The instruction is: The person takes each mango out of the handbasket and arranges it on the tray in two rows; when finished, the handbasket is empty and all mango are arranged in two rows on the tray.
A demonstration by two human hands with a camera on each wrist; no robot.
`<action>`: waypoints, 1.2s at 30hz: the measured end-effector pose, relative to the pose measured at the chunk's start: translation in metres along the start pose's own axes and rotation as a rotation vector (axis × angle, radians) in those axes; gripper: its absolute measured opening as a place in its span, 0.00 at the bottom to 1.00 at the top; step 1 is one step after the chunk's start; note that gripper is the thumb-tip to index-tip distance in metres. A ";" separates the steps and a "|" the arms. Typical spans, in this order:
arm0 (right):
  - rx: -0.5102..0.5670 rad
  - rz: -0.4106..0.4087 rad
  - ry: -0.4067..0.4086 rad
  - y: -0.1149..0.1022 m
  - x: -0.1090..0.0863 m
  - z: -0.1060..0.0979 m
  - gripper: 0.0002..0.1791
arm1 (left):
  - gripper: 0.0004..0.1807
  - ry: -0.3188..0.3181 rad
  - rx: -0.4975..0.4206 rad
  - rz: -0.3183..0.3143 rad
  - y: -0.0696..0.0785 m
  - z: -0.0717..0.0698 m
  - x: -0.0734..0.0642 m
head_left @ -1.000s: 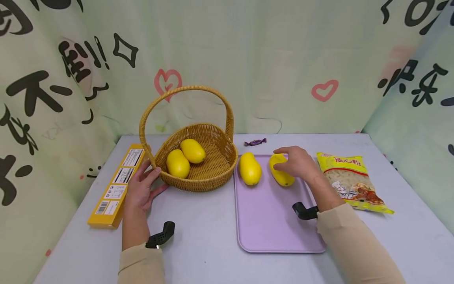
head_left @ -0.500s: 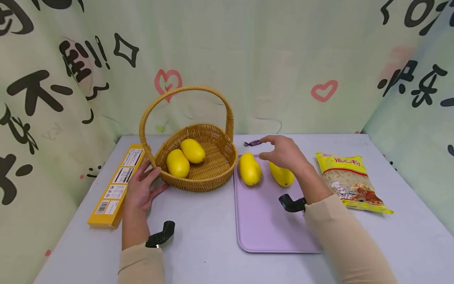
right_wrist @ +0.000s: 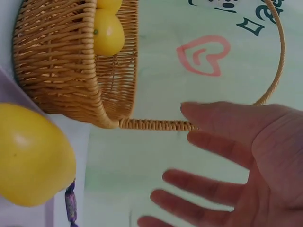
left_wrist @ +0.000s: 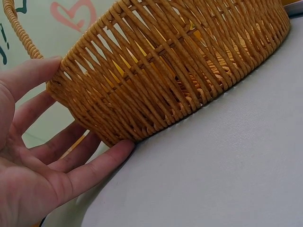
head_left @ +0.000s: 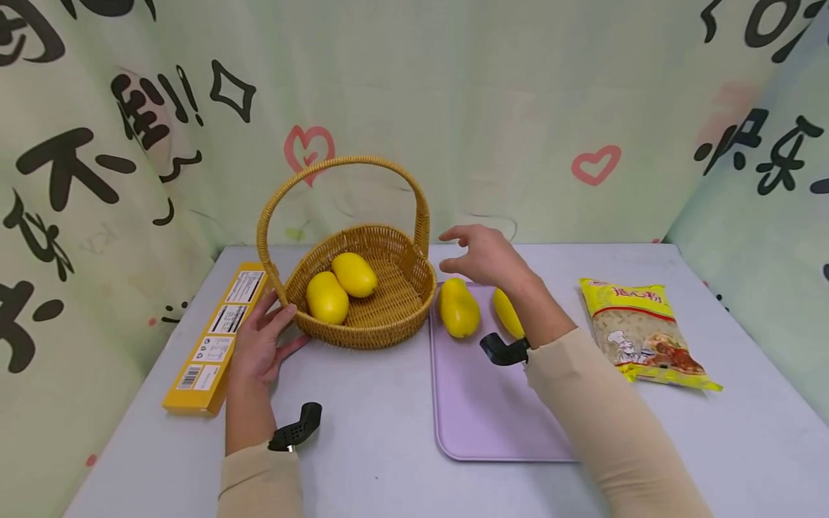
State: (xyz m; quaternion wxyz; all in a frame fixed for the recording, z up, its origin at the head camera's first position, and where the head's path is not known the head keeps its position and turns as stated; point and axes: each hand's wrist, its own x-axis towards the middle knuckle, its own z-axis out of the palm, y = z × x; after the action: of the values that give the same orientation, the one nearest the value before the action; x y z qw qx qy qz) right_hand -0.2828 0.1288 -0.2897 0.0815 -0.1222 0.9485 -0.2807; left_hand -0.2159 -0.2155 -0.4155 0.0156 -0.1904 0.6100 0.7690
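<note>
A wicker basket [head_left: 359, 334] with a tall arched handle stands at the middle left, two yellow mangoes [head_left: 327, 297] inside. My left hand [head_left: 262, 342] holds its left end; in the left wrist view the thumb lies at the rim and the little fingertip at the base. My right hand [head_left: 482, 255], fingers spread and holding nothing, is raised just right of the basket's handle. Below it, a mango [head_left: 460, 309] lies on the purple tray [head_left: 492, 410], and another mango [head_left: 507, 313] is partly covered by the right forearm. A wrapped candy [right_wrist: 71, 205] shows in the right wrist view; my right hand hides it from the head view.
A long yellow box [head_left: 210, 345] lies left of my left forearm. Right of the tray is a yellow food packet [head_left: 644, 331]. A printed curtain [head_left: 518, 122] hangs behind the table [head_left: 363, 432].
My right hand has moved left and away from over the right-hand mango, past the candy, toward the basket's handle. The left hand and basket have stayed put.
</note>
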 end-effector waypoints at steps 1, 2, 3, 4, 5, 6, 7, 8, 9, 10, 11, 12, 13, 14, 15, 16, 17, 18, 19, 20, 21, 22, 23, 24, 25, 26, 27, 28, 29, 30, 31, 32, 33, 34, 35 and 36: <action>0.000 -0.008 -0.012 -0.002 0.003 0.000 0.29 | 0.35 0.000 0.000 0.002 0.000 0.000 0.000; -0.001 -0.018 -0.029 -0.004 0.006 0.001 0.30 | 0.35 -0.001 0.002 0.002 0.000 0.000 0.001; 0.003 -0.027 -0.048 -0.006 0.008 0.001 0.30 | 0.35 0.000 0.002 0.003 0.000 0.001 0.001; 0.006 -0.037 -0.068 -0.008 0.011 0.002 0.30 | 0.35 0.000 0.005 0.002 0.000 0.001 0.001; 0.011 -0.045 -0.086 -0.009 0.014 0.003 0.30 | 0.35 -0.002 0.006 0.001 0.000 0.001 0.001; 0.017 -0.052 -0.102 -0.010 0.017 0.003 0.30 | 0.35 -0.003 0.004 -0.002 -0.001 0.001 0.001; 0.024 -0.061 -0.115 -0.012 0.019 0.005 0.30 | 0.35 -0.004 0.003 -0.004 -0.001 0.000 0.001; 0.036 -0.067 -0.127 -0.013 0.022 0.006 0.30 | 0.35 -0.006 0.003 -0.007 -0.001 -0.001 0.001; 0.046 -0.074 -0.136 -0.015 0.024 0.007 0.30 | 0.35 -0.005 0.002 -0.008 -0.002 -0.001 0.000; 0.055 -0.085 -0.146 -0.017 0.026 0.008 0.30 | 0.35 -0.005 0.001 -0.010 -0.002 -0.001 0.001; 0.070 -0.093 -0.159 -0.019 0.028 0.010 0.30 | 0.35 -0.004 -0.001 -0.008 -0.002 -0.002 0.001; 0.086 -0.102 -0.172 -0.022 0.030 0.011 0.29 | 0.35 -0.003 -0.001 -0.008 -0.002 -0.002 0.000; 0.094 -0.113 -0.185 -0.025 0.032 0.013 0.29 | 0.35 0.000 -0.001 -0.006 -0.002 -0.002 0.000; 0.100 -0.123 -0.198 -0.028 0.034 0.014 0.29 | 0.35 -0.001 -0.003 -0.003 -0.003 -0.002 0.000; 0.105 -0.132 -0.209 -0.031 0.036 0.016 0.28 | 0.34 -0.002 -0.004 0.000 -0.002 -0.002 0.000; 0.106 -0.138 -0.221 -0.035 0.038 0.017 0.28 | 0.34 -0.003 -0.005 0.002 -0.002 -0.002 0.000; 0.105 -0.143 -0.229 -0.039 0.040 0.018 0.28 | 0.34 -0.006 -0.006 0.004 -0.002 -0.002 0.000; 0.096 -0.147 -0.235 -0.042 0.043 0.019 0.28 | 0.34 -0.008 -0.008 0.003 -0.002 -0.002 0.000; 0.085 -0.149 -0.243 -0.046 0.045 0.019 0.28 | 0.34 -0.008 -0.011 0.004 -0.002 -0.002 0.001; 0.083 -0.146 -0.257 -0.048 0.046 0.020 0.28 | 0.34 -0.009 -0.012 0.004 -0.002 -0.001 0.001; 0.078 -0.143 -0.273 -0.051 0.048 0.020 0.28 | 0.34 -0.007 -0.014 0.004 -0.001 -0.001 0.001; 0.072 -0.138 -0.289 -0.053 0.050 0.021 0.28 | 0.34 -0.003 -0.016 0.005 -0.001 -0.001 0.001; 0.068 -0.132 -0.304 -0.055 0.053 0.022 0.29 | 0.34 -0.003 -0.016 0.004 -0.001 -0.001 0.002; 0.062 -0.128 -0.317 -0.056 0.055 0.023 0.29 | 0.34 -0.001 -0.016 0.004 -0.001 -0.001 0.002; 0.057 -0.125 -0.327 -0.057 0.058 0.024 0.30 | 0.34 -0.001 -0.016 0.006 -0.001 -0.001 0.002; 0.059 -0.121 -0.335 -0.058 0.061 0.026 0.30 | 0.34 0.001 -0.016 0.007 -0.001 -0.001 0.002; 0.060 -0.119 -0.338 -0.059 0.063 0.027 0.30 | 0.34 0.003 -0.017 0.008 -0.001 -0.001 0.002; 0.068 -0.115 -0.340 -0.059 0.066 0.029 0.30 | 0.34 0.004 -0.016 0.009 -0.001 -0.001 0.002; 0.075 -0.114 -0.341 -0.059 0.068 0.030 0.30 | 0.34 0.003 -0.015 0.009 -0.001 -0.001 0.002; 0.088 -0.110 -0.342 -0.059 0.071 0.032 0.30 | 0.34 0.005 -0.017 0.009 -0.001 -0.001 0.002; 0.105 -0.105 -0.346 -0.058 0.073 0.034 0.30 | 0.34 0.004 -0.019 0.009 -0.001 -0.001 0.002; 0.123 -0.099 -0.351 -0.058 0.074 0.035 0.30 | 0.34 0.004 -0.018 0.008 -0.001 -0.001 0.002; 0.136 -0.096 -0.354 -0.058 0.076 0.037 0.30 | 0.35 0.004 -0.018 0.006 -0.002 -0.001 0.002; 0.146 -0.093 -0.356 -0.058 0.078 0.038 0.30 | 0.35 0.003 -0.019 0.006 -0.002 -0.001 0.003; 0.156 -0.091 -0.358 -0.057 0.079 0.040 0.31 | 0.35 0.002 -0.020 0.007 -0.002 -0.001 0.003; 0.164 -0.089 -0.358 -0.057 0.081 0.042 0.31 | 0.35 0.002 -0.021 0.009 -0.002 -0.001 0.003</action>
State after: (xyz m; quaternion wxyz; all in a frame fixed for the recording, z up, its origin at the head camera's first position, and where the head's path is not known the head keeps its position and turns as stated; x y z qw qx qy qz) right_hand -0.3403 0.0384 -0.2994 0.2460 -0.2048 0.8866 -0.3339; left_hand -0.2179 -0.2171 -0.4181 0.0094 -0.1887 0.6028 0.7752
